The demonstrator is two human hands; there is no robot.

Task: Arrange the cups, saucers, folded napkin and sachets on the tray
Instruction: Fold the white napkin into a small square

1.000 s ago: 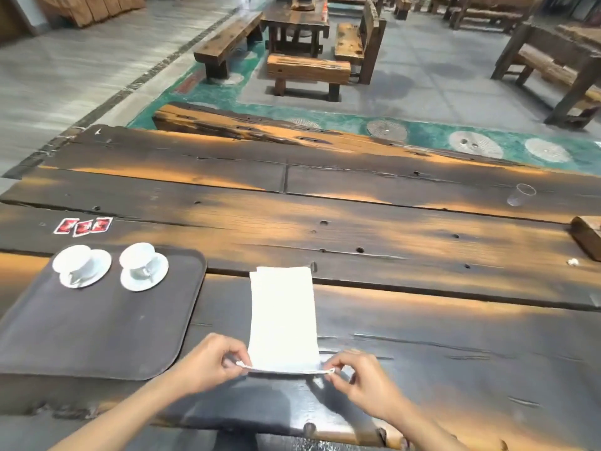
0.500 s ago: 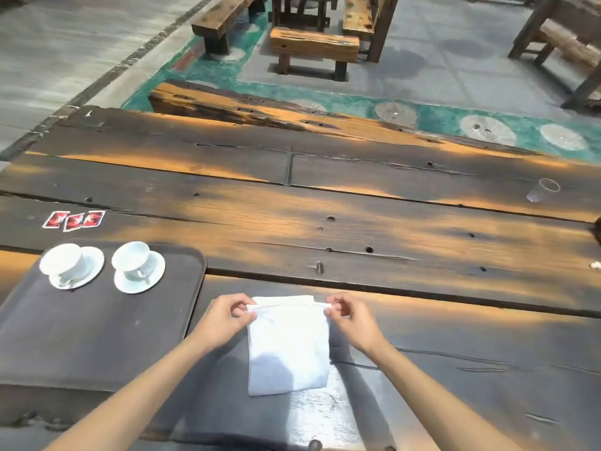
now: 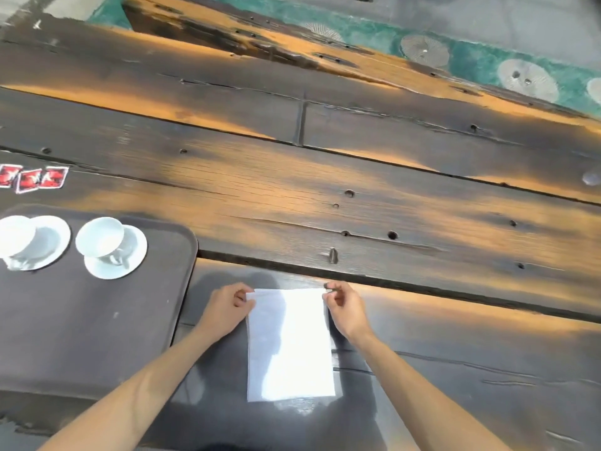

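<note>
A white napkin point(image 3: 290, 345) lies folded in half on the dark wooden table, just right of the brown tray point(image 3: 81, 327). My left hand point(image 3: 226, 309) pinches its far left corner and my right hand point(image 3: 345, 307) pinches its far right corner. Two white cups sit tipped on white saucers at the tray's far end: one cup point(image 3: 100, 237) on its saucer point(image 3: 125, 260), the other cup point(image 3: 13, 234) on its saucer point(image 3: 48, 242) at the left edge. Three red sachets point(image 3: 32, 178) lie on the table beyond the tray.
The long plank table point(image 3: 325, 196) stretches away with knot holes and a gap between planks. A clear plastic cup point(image 3: 592, 178) shows at the far right edge. Beyond the table is a green-patterned floor point(image 3: 471, 60).
Both hands lifted the napkin's near edge and carried it away from me onto the far edge, folding the napkin in half. The camera has tilted down and closer to the table.
</note>
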